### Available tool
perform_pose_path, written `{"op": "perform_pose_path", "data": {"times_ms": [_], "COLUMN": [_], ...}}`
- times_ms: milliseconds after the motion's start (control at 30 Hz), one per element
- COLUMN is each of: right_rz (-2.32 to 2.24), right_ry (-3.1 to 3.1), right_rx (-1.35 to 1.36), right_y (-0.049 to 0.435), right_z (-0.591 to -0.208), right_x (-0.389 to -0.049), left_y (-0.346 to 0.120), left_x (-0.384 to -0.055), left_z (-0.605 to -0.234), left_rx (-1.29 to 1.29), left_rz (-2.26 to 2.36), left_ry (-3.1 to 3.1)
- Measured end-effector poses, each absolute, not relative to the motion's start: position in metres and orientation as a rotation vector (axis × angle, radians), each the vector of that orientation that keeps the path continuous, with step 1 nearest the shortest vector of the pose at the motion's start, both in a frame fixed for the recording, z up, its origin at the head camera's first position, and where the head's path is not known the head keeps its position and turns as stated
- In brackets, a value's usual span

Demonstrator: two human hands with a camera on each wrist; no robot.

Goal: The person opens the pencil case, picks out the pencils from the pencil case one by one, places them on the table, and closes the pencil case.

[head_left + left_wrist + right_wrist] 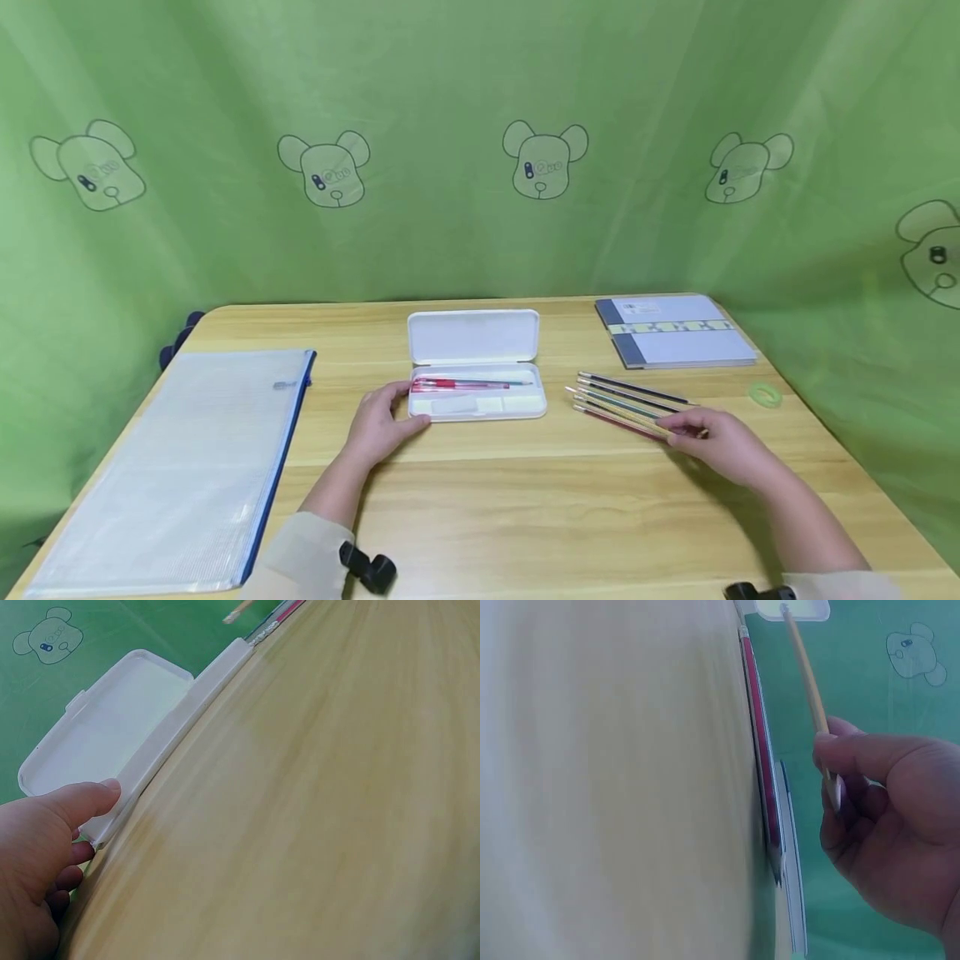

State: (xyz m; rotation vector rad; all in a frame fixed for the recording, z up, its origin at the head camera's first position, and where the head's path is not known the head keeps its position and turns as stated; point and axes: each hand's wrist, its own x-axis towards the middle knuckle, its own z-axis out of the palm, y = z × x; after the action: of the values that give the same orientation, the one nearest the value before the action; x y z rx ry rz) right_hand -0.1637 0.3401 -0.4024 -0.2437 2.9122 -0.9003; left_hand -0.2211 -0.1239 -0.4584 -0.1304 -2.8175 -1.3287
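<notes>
A white pencil case (474, 335) stands open-lidded at the middle of the table. Inside lie a red pen (442, 384), a bluish pencil (521, 382) and a whitish block (453, 405). My left hand (381, 427) grips the case's left end, its thumb along the front wall in the left wrist view. To the right, my right hand (716, 446) pinches a light wood-coloured pencil (805, 671), raised above the tabletop. Beneath and beside it several pencils lie roughly side by side, including a dark one (637, 388) and a red one (758, 727).
On the left lies a translucent zip folder (172, 467) with a blue edge. A notebook (675, 333) with a patterned band is at the back right, and a pale green ring (765, 395) sits near the right edge. Green curtain (465, 233) hangs behind the table.
</notes>
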Motion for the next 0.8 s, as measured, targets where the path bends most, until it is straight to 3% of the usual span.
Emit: {"op": "perform_pose_path", "data": {"times_ms": [800], "right_rz": [-0.855], "right_ry": [2.834], "right_rx": [-0.179], "right_y": [0.356], "right_z": [-0.414], "right_x": [-0.149], "left_y": [-0.124], "left_x": [-0.221], "left_z": [-0.459], "left_rx": [-0.146], "left_rz": [-1.294], "left_ry": [-2.825]}}
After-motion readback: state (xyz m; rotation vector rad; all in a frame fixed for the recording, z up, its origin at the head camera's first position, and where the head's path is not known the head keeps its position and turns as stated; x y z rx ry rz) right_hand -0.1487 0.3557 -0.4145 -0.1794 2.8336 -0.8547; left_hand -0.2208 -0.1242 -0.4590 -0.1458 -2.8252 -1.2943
